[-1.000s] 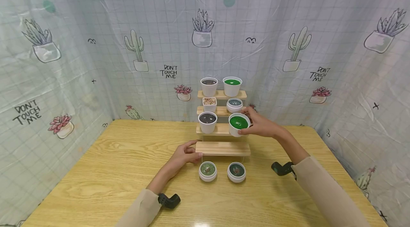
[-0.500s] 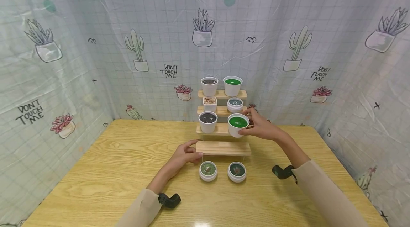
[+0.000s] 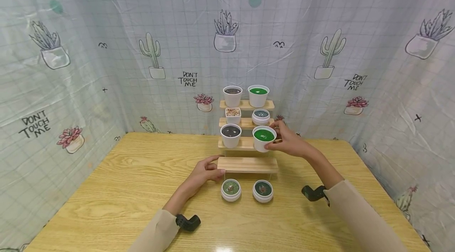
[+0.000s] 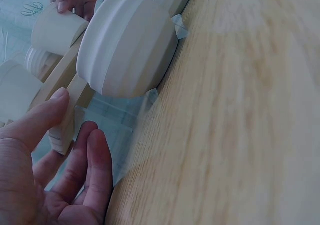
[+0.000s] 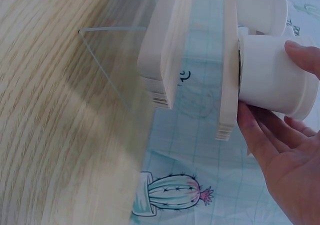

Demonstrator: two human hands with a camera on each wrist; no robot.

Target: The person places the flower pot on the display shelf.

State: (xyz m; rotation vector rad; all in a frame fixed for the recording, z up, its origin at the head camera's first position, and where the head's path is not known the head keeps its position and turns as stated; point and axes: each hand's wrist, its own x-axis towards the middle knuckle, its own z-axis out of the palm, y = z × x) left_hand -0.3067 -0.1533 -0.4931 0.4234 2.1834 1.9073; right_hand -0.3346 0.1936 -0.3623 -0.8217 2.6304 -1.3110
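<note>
Two hands are engaging a four-board wooden stand (image 3: 247,141) on the table (image 3: 153,161). The right hand (image 3: 290,140) is grasping a green-filled cup (image 3: 264,138), thumb bearing on the near side and fingers reaching around behind. This cup is sitting upright at the right end of the third board (image 3: 247,144), counted from the top, close to the front edge; whether its base is fully seated cannot be told. The left hand (image 3: 202,175) is pinching the left end of the lowest board (image 3: 247,164), fingers curling around that end.

A dark-filled cup (image 3: 231,136) is occupying the third board's left end, with room remaining between both cups. On the second board (image 3: 247,123), a square pebble pot (image 3: 233,116) is standing left and a low gray-blue pot (image 3: 261,117) right, the latter sitting near the right fingertips. On the top board (image 3: 245,104), another dark cup (image 3: 232,97) is standing left and another green cup (image 3: 258,96) right.

Toward the table's front edge, a low green pot (image 3: 231,190) and a low teal pot (image 3: 263,191) are resting before the stand, well apart. Wide lateral room is extending from the left hand to the table's left edge; the right forearm is crossing the opposite side. A printed curtain (image 3: 249,58) is hanging behind the back edge.
</note>
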